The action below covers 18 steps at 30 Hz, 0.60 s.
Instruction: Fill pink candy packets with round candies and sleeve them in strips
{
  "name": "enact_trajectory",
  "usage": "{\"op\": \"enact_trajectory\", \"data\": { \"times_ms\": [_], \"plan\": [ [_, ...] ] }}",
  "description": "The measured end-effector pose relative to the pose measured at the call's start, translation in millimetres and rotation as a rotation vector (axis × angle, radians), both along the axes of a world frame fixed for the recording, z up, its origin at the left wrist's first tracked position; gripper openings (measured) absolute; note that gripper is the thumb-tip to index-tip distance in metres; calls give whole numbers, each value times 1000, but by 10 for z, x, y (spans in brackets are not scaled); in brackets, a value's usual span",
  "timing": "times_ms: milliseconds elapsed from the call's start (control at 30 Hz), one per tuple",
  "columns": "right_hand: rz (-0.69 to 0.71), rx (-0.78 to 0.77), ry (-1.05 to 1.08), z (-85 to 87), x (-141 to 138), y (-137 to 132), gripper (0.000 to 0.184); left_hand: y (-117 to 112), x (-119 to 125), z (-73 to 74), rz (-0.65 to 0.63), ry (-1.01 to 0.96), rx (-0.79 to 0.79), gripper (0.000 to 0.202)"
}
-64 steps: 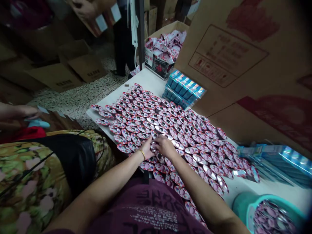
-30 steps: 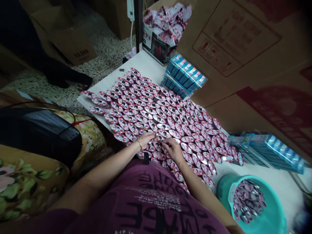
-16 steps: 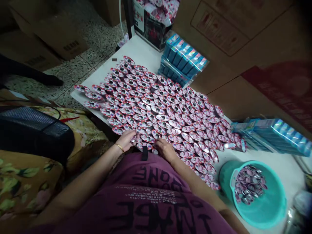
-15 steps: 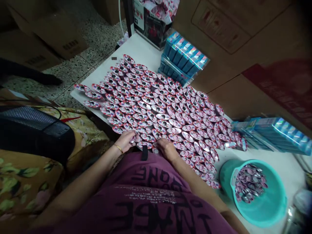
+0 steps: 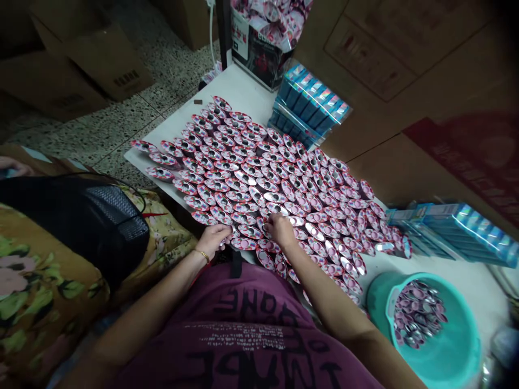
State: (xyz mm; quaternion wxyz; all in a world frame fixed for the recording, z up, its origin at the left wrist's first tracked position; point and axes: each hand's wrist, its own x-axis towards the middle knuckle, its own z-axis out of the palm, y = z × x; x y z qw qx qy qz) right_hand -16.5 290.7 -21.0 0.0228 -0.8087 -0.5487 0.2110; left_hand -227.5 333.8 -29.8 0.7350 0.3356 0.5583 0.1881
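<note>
Rows of oval-topped packs (image 5: 247,177) with red rims and printed tops cover the white table. Those toward the far left have dark round holes in their tops; many nearer and to the right have pink round pieces in the middle. My left hand (image 5: 214,241) is closed at the near edge of the rows, with small shiny pinkish pieces partly showing under the fingers. Over a pack in the near middle, my right hand (image 5: 280,229) has its fingers pinched and pointing down. Whatever is between those fingertips is hidden.
A turquoise bucket (image 5: 466,319) at the right holds many small pink-and-silver pieces (image 5: 419,313). Blue boxed packs (image 5: 310,100) stand at the back, others (image 5: 472,229) at the right. Large cartons (image 5: 381,65) form the back wall. At left, a person in floral cloth (image 5: 24,270) sits close by.
My right hand has moved from the table's near edge forward onto a pack farther in. Pink pieces now show in near packs it covered before. My left hand stays nearly in place.
</note>
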Motion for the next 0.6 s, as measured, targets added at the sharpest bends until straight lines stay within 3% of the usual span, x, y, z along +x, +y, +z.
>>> {"op": "enact_trajectory", "data": {
  "times_ms": [167, 333, 467, 600],
  "plan": [
    [40, -274, -183, -19, -171, 167, 27, -6, 53, -3, -19, 26, 34, 21],
    [61, -369, -224, -32, -118, 272, 34, -5, 113, -3, -42, 27, 60, 18],
    [146, -230, -189, 27, -55, -55, 32, -4, 78, -7, -65, 45, 85, 19],
    [528, -54, 2, 47, -100, -586, 27, 3, -3, -60, -77, 57, 98, 20]
  ]
}}
